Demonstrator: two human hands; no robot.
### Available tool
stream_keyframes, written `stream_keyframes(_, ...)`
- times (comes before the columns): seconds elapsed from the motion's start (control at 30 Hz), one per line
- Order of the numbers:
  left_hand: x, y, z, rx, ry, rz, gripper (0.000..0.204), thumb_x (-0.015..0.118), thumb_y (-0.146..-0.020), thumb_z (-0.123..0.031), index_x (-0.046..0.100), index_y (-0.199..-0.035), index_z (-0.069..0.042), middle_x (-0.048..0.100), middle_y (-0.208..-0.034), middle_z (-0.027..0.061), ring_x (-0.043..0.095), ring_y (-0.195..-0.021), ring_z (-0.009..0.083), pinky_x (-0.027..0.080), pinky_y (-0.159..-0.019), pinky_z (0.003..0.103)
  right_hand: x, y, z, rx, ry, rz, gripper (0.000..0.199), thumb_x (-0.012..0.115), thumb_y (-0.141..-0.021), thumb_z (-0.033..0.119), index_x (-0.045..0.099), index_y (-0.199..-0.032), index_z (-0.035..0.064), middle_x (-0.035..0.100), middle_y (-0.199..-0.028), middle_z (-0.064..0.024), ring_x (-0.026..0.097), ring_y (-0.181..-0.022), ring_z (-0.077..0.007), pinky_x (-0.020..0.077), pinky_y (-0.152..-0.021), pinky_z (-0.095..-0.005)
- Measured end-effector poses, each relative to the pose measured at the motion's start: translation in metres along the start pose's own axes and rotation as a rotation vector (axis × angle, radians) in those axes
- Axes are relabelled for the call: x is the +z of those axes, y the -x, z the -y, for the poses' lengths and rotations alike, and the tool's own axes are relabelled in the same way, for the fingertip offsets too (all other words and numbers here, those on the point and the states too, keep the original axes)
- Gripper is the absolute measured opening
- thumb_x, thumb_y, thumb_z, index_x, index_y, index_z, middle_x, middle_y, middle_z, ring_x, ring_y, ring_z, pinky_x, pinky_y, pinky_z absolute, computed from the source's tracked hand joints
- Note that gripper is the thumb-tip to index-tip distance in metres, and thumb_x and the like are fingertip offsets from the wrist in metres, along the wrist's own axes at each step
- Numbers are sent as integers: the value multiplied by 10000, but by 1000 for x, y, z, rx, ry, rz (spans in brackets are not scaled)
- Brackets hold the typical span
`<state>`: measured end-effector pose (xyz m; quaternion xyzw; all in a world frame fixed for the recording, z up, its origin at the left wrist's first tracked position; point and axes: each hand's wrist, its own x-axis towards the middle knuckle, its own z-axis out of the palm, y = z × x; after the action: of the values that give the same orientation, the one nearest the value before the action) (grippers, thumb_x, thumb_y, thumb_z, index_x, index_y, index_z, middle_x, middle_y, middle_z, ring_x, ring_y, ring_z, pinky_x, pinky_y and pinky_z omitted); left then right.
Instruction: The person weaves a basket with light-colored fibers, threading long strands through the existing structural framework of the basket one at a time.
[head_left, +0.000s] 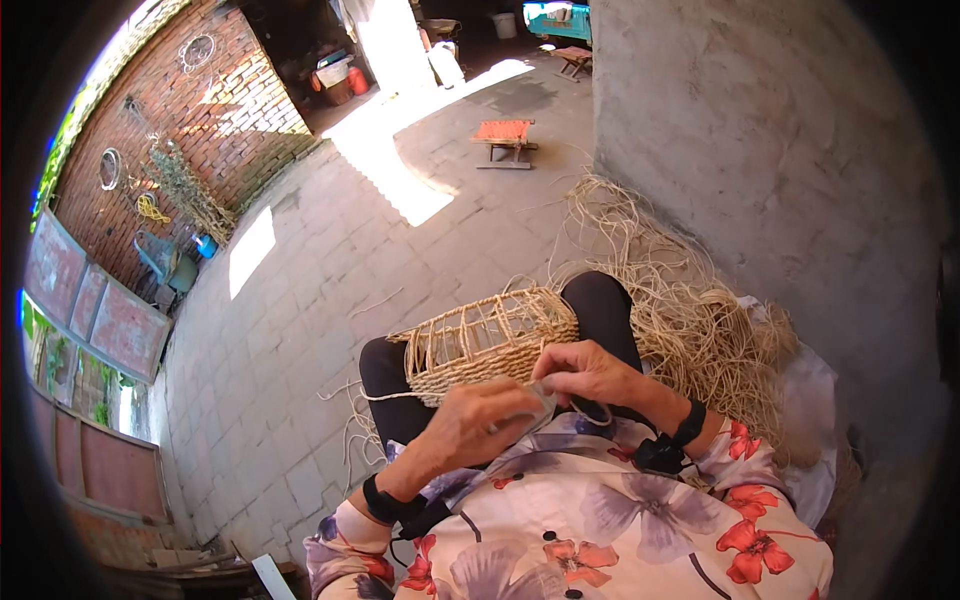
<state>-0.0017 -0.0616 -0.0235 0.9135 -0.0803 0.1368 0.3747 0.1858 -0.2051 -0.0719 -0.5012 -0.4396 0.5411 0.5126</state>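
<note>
A half-woven straw basket (490, 338) lies across my dark-trousered knees, its far side an open lattice and its near side tightly woven. Just on my side of it, my left hand (478, 420) is closed round a small pale grey thing (540, 408) whose kind I cannot make out. My right hand (588, 374) meets it there, thumb and fingers pinched together; what they grip is too small to name. A thin dark loop (597, 415) hangs below the right fingers. Loose strands of cord (350, 393) trail out to the left of the basket.
A large tangled heap of straw cord (715, 335) lies at my right, partly on a white plastic sheet (808, 390), beside a grey plastered wall (770, 130). Ahead on the paved floor stands a low stool with an orange seat (503, 132). Metal panels (95, 290) stand at left.
</note>
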Motion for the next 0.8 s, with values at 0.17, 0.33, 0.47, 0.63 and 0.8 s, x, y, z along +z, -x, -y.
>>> stream_keyframes(0.17, -13, -14, 35, -98, -395, -398, 152, 734, -772, -86, 690, -918, -88, 637, -863, 68, 614, -811, 268, 478, -711, 383, -17, -8, -3, -154, 120, -372, 101, 637, -905, 87, 645, -951, -3, 627, -773, 7, 569, -704, -38, 480, -622, -219)
stream_keyframes(0.33, -5, -27, 39, 19, -559, -269, 159, 739, -788, -184, 698, -940, -163, 603, -836, 21, 560, -813, 215, 391, -754, 377, -14, -23, -11, -238, 429, -523, 119, 668, -846, 103, 632, -875, -6, 631, -682, -91, 625, -651, -116, 509, -598, -299)
stream_keyframes(0.47, -3, -33, 43, 68, -621, -214, 131, 724, -799, -204, 689, -924, -186, 568, -794, 6, 542, -781, 198, 375, -739, 374, -12, -28, -13, -291, 617, -601, 109, 665, -798, 102, 608, -834, 16, 632, -687, -173, 675, -647, -278, 522, -601, -357)
stream_keyframes(0.63, -6, -41, 42, 121, -808, -89, 146, 724, -772, -211, 683, -910, -230, 526, -745, -15, 533, -727, 176, 354, -718, 372, -12, -37, -13, -346, 747, -623, 104, 663, -788, 106, 593, -804, 30, 629, -692, -169, 655, -668, -349, 513, -602, -405)
stream_keyframes(0.8, 2, -42, 46, 146, -870, -127, 145, 723, -761, -235, 653, -888, -238, 501, -724, -15, 532, -709, 175, 343, -701, 380, -10, -37, -7, -364, 830, -564, 99, 667, -813, 77, 602, -856, 15, 635, -742, -167, 660, -683, -327, 516, -606, -378)
